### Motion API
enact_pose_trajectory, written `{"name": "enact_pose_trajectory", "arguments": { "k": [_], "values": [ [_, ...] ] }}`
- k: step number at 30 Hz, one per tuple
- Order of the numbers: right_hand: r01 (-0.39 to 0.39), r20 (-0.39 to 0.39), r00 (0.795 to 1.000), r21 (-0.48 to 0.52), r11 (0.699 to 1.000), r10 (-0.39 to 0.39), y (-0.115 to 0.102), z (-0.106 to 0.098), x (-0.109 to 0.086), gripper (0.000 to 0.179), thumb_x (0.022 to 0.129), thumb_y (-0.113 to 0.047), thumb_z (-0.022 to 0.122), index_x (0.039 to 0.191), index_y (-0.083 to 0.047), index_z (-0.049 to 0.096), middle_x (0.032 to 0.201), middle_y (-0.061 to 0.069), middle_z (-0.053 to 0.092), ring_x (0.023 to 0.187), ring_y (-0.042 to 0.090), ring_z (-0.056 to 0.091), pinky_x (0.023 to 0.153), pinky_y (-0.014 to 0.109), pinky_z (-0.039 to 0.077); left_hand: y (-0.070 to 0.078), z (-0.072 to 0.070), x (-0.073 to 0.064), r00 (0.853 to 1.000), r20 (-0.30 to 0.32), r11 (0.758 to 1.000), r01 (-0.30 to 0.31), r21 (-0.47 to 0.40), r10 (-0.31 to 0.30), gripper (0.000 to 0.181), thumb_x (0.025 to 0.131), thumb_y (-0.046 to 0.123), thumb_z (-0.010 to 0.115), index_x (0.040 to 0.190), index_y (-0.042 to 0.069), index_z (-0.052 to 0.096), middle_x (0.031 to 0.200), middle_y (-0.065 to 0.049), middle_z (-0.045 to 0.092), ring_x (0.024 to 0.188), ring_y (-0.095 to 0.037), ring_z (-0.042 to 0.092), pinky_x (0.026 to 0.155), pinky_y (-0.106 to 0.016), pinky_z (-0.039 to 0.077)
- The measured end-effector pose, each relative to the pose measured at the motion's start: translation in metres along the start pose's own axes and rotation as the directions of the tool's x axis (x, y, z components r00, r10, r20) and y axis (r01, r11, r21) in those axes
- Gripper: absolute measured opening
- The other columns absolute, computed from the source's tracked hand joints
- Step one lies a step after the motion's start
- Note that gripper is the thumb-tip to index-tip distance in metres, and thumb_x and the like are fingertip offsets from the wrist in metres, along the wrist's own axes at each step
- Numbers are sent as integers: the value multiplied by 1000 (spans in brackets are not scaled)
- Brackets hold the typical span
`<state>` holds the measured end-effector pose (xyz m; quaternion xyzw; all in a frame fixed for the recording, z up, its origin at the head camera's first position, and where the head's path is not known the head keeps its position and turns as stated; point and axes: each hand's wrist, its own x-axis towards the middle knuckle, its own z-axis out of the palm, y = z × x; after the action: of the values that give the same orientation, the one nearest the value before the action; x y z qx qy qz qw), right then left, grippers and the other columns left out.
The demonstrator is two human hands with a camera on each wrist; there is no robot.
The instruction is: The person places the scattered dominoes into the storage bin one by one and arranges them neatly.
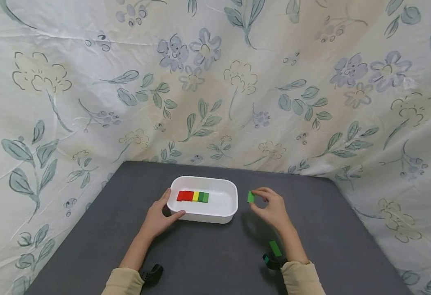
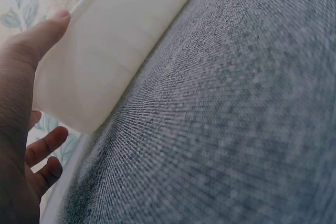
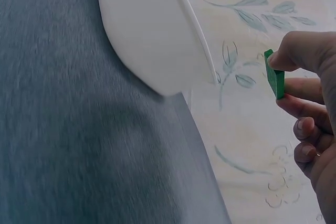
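A white plastic tray [image 1: 219, 211] stands on the dark cloth. Inside it lies a row of small flat blocks: red blocks [image 1: 188, 196] at the left, a yellow block [image 1: 195, 196], then green blocks [image 1: 203, 197]. My left hand [image 1: 159, 217] holds the tray's left end, thumb over the near rim and fingers at the left side. To the right of the tray, my right hand [image 1: 272, 208] pinches a green block [image 3: 275, 74] between thumb and fingertips, raised above the cloth.
Another green block [image 1: 275, 248] lies on the table [image 1: 208, 262] beside the right wrist, close to the dark wrist strap [image 1: 274, 261]. A second strap [image 1: 152, 274] sits at the left wrist. Behind the table hangs a floral curtain [image 1: 215, 102].
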<state>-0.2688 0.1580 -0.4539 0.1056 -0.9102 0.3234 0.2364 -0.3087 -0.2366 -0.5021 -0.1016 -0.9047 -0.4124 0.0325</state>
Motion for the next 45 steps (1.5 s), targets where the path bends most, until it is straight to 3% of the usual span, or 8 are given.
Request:
{"name": "enact_pose_trajectory", "arguments": {
  "k": [5,13,22,34,45],
  "values": [
    [-32,33,999,14,999,32,-15,10,3,36,84,-12,88,119,-7,80,119,8,74,83,22,54,70,34,41,-1,-3,-2,1000,8,1000,-5,-3,5,111,87,58,81,169,10,25,173,-13,29,158,-44,30,120,-70,28],
    [-49,55,997,30,998,47,-31,26,4,35,84,-14,88,118,-6,80,119,8,75,83,20,54,68,33,42,-4,-9,-7,1000,20,1000,-15,-13,15,110,87,57,81,169,12,24,173,-13,29,158,-44,29,120,-70,28],
    [-58,87,995,81,995,51,-39,44,12,31,85,-12,84,114,-5,81,117,11,75,85,37,59,65,30,40,-7,-10,-7,1000,18,1000,-20,-14,20,110,87,57,82,169,12,24,173,-13,29,158,-44,31,120,-69,31],
    [-46,124,992,64,997,38,-50,64,21,31,83,-16,85,111,-5,82,116,10,76,77,17,54,66,30,42,-8,-10,-6,1000,25,1000,-12,-15,12,112,86,59,81,170,12,23,174,-12,28,158,-44,30,119,-70,30],
    [-33,186,982,47,998,24,-56,78,31,32,85,-17,84,114,-5,82,115,8,76,75,14,47,65,29,38,-10,-9,-4,1000,14,1000,-24,-15,24,110,87,58,81,169,11,25,173,-12,29,158,-43,31,119,-71,29]
  ]
}}
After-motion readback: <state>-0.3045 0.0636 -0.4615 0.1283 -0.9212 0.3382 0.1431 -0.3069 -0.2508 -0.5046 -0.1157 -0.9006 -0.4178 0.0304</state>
